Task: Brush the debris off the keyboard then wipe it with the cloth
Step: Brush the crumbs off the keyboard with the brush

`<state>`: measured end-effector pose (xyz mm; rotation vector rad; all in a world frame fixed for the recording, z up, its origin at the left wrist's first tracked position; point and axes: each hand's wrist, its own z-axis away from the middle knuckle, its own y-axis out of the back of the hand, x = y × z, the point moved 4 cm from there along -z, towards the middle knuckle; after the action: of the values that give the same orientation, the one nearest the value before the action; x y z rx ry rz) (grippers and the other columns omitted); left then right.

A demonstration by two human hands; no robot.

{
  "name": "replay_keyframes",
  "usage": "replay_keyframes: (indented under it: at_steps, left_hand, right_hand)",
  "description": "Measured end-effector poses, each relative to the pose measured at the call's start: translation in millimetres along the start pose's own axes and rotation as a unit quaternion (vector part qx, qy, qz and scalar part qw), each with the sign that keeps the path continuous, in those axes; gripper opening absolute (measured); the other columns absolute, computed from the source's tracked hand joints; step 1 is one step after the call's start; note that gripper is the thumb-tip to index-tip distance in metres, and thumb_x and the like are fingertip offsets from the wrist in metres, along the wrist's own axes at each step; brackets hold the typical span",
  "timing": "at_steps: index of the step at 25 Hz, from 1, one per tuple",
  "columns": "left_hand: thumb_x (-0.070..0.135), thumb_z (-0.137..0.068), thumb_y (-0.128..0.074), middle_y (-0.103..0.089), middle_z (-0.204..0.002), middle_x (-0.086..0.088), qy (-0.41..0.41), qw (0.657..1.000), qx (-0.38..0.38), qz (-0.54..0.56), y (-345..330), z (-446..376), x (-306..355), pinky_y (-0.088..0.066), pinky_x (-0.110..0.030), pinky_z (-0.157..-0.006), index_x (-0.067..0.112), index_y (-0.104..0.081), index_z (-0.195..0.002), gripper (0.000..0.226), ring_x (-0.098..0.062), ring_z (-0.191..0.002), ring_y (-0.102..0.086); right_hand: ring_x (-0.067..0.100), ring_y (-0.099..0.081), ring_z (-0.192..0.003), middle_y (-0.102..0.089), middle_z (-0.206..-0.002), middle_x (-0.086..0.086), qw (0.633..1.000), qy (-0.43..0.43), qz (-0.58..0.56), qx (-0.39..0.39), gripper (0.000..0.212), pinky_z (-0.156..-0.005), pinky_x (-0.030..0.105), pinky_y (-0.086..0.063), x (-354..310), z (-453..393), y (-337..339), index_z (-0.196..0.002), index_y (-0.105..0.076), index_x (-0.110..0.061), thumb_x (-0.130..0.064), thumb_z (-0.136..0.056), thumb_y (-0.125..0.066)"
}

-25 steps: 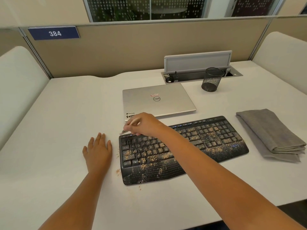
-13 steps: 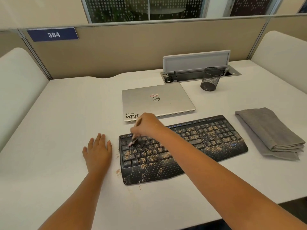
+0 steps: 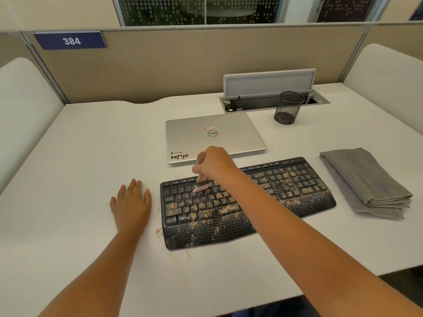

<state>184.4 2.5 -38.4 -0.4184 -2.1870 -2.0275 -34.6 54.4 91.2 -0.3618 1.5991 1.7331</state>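
One hand point(image 3: 214, 164) apparently brushing keyboard point(image 3: 297, 188).

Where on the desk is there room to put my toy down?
Bare patches: the wide stretch left of the left hand, and the front strip of the table below the keyboard. It is crowded between the laptop and keyboard, where the right hand brushes, and by the cloth.

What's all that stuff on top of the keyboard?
Tan crumbs lie all over the keyboard. The right hand holds a brush on it. The arm covers some keys.
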Motion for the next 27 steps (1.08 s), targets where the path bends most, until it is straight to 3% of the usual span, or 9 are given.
replay_keyframes:
  at_steps: [2,5,8,11,16,18,22,25,27]
  left_hand:
    - [0.036,-0.099,-0.03,-0.031,-0.153,-0.003,0.001,1.0,-0.001,-0.001,0,0,0,-0.013,-0.049,-0.114,0.014,-0.035,-0.145,0.051,-0.028,-0.142,-0.021]
    - [0.037,-0.099,-0.029,-0.031,-0.152,-0.002,0.002,1.0,0.0,-0.004,1,0,0,-0.013,-0.049,-0.114,0.015,-0.035,-0.145,0.051,-0.027,-0.142,-0.021]
    - [0.037,-0.099,-0.03,-0.032,-0.152,-0.002,0.003,1.0,-0.001,-0.001,1,0,-1,-0.013,-0.048,-0.114,0.015,-0.035,-0.144,0.05,-0.027,-0.142,-0.021]
    - [0.037,-0.099,-0.03,-0.032,-0.152,-0.002,0.001,1.0,-0.001,-0.006,1,-1,-1,-0.014,-0.049,-0.113,0.015,-0.036,-0.144,0.05,-0.027,-0.142,-0.022]
    - [0.038,-0.099,-0.03,-0.031,-0.153,-0.001,0.0,1.0,-0.001,-0.011,-2,-1,-2,-0.014,-0.049,-0.114,0.016,-0.035,-0.144,0.051,-0.027,-0.142,-0.022]
    - [0.038,-0.099,-0.029,-0.031,-0.153,-0.001,-0.001,1.0,0.0,-0.009,-2,-1,-2,-0.014,-0.048,-0.114,0.016,-0.035,-0.145,0.051,-0.026,-0.142,-0.021]
    - [0.038,-0.099,-0.03,-0.031,-0.153,-0.002,-0.002,1.0,0.003,-0.012,-3,-1,-2,-0.013,-0.048,-0.114,0.016,-0.034,-0.145,0.051,-0.027,-0.142,-0.021]
    - [0.037,-0.099,-0.031,-0.032,-0.152,-0.002,-0.002,1.0,0.006,-0.012,-3,-1,-2,-0.014,-0.049,-0.113,0.015,-0.036,-0.144,0.051,-0.027,-0.142,-0.022]
    - [0.037,-0.099,-0.031,-0.032,-0.152,-0.002,0.0,1.0,0.004,-0.007,-3,-1,-3,-0.014,-0.049,-0.113,0.015,-0.036,-0.144,0.05,-0.027,-0.142,-0.022]
  right_hand:
    - [0.0,-0.057,-0.043,-0.058,-0.06,0.001,1.0,-0.007,-0.029,-0.002,0.017,-0.041,0.014,-0.045,1,0,5,-0.068,-0.058,-0.011,-0.01,-0.084,-0.063]
    - [0.006,-0.063,-0.055,-0.067,-0.068,0.003,0.998,0.01,-0.048,-0.032,0.01,-0.064,0.022,-0.057,-7,0,-6,-0.076,-0.062,-0.01,-0.015,-0.084,-0.066]
    - [0.013,-0.066,-0.069,-0.067,-0.076,0.002,1.0,-0.009,-0.003,-0.019,0.007,-0.07,0.024,-0.056,7,-6,-1,-0.086,-0.065,-0.009,-0.015,-0.083,-0.065]
    - [0.019,-0.069,-0.081,-0.07,-0.087,0.007,0.998,-0.054,0.027,0.019,0.02,-0.077,0.032,-0.058,33,-11,18,-0.096,-0.065,-0.005,-0.018,-0.081,-0.067]
    - [0.005,-0.061,-0.057,-0.065,-0.066,-0.002,0.998,-0.031,-0.054,-0.006,0.014,-0.066,0.021,-0.055,25,-2,15,-0.085,-0.066,-0.009,-0.023,-0.085,-0.068]
    - [0.011,-0.063,-0.065,-0.064,-0.068,-0.001,0.999,-0.026,-0.028,0.013,0.014,-0.071,0.026,-0.055,32,-1,19,-0.084,-0.067,-0.007,-0.021,-0.085,-0.068]
    - [0.02,-0.069,-0.083,-0.071,-0.087,0.007,0.993,-0.098,0.029,0.059,0.016,-0.08,0.035,-0.057,72,-3,51,-0.091,-0.068,-0.008,-0.02,-0.081,-0.067]
    - [0.021,-0.068,-0.083,-0.07,-0.088,0.007,0.991,-0.112,0.025,0.075,0.022,-0.079,0.034,-0.056,80,-3,64,-0.093,-0.066,-0.006,-0.024,-0.08,-0.069]
    - [0.016,-0.066,-0.073,-0.067,-0.076,0.002,0.995,-0.081,0.016,0.055,0.013,-0.074,0.03,-0.055,76,0,63,-0.082,-0.065,-0.011,-0.024,-0.082,-0.069]
